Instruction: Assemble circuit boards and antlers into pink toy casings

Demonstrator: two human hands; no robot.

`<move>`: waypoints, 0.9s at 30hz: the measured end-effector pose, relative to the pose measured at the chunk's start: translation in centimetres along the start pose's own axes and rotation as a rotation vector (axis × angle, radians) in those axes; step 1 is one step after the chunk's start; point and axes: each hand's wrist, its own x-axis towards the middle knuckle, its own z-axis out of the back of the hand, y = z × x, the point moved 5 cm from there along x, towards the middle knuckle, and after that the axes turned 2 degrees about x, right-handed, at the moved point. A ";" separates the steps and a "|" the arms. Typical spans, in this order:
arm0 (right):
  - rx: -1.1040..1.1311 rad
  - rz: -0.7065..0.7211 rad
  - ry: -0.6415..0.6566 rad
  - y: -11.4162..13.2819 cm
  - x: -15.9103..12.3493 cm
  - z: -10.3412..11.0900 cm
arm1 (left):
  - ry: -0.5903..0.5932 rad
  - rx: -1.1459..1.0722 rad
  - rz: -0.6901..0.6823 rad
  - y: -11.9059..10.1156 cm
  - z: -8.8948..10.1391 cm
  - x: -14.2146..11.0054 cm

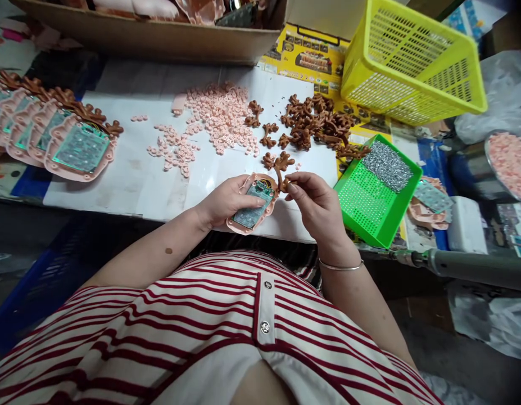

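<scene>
My left hand [224, 199] grips a pink plastic shell [239, 227] near the table's front edge, its thumb lying over the circuit board [246, 217] inside. At the shell's upper right edge, my right hand [319, 208] pinches a brown antler-shaped piece [282, 163] between thumb and fingertips. The antler touches or nearly touches the shell; how it sits there is hidden by the fingers. Just beyond lie a few loose brown antlers [268, 135], with a heap of them [317, 121] behind to the right. Small pink plastic parts [220, 115] are piled further back.
Several shells with boards and antlers [81, 149] stand in a row at left. A green basket [361, 202] with screws [386, 166] is at right, below a yellow basket [412, 84]. A cardboard box [159, 39] lines the back. A grey cylindrical tool [475, 267] juts in at right.
</scene>
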 end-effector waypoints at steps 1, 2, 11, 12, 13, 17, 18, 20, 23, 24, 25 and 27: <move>-0.053 0.026 -0.005 0.2 0.0 0.1 | 0.001 0.006 -0.002 0.0 0.0 0.0; -0.110 0.058 -0.008 0.5 -0.1 0.2 | 0.004 0.015 -0.006 0.0 0.0 0.0; -0.297 0.269 0.030 1.2 -0.1 0.4 | 0.004 0.082 -0.011 0.1 0.0 -0.1; -0.371 0.358 0.032 1.6 -0.2 0.2 | 0.016 0.071 -0.006 0.0 0.0 -0.1; -0.445 0.445 0.040 1.9 -0.3 0.1 | 0.032 0.062 0.002 0.0 0.0 -0.1; -0.421 0.466 0.084 1.6 -0.4 0.0 | 0.098 0.050 0.042 0.1 0.0 -0.1; -0.311 0.370 0.096 1.1 -0.2 0.2 | 0.107 0.053 0.051 0.1 0.0 -0.1; -0.046 0.132 0.137 -0.3 0.0 0.3 | 0.111 0.057 0.065 0.1 0.0 0.0; 0.250 -0.110 0.149 -1.4 0.1 0.2 | 0.116 0.075 0.082 0.2 -0.1 0.0; 0.299 -0.141 0.125 -1.4 0.2 0.2 | 0.116 0.082 0.084 0.2 -0.1 0.0; 0.331 -0.154 0.097 -1.3 0.4 0.1 | 0.114 0.090 0.086 0.2 -0.2 0.0; 0.355 -0.152 0.069 -0.9 0.7 -0.3 | 0.111 0.098 0.088 0.2 -0.3 0.0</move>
